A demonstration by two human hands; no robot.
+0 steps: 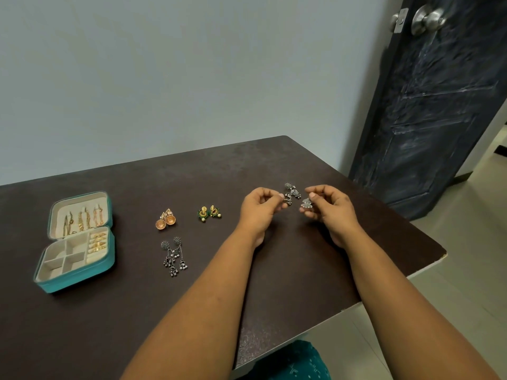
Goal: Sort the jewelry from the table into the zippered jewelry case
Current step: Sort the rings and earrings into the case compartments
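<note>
One teal jewelry case (75,275), open. Two gold dome earrings (166,220). Two green-gold earrings (209,213). Two long silver chain earrings (174,256). Two hands.

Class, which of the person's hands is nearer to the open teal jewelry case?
Left. The left hand is right of the teal jewelry case, beyond the earrings; the right hand is farther right.

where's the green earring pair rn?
Head view: green earring pair lies on the table, mid-frame, between the gold dome earrings and the left hand.
</note>
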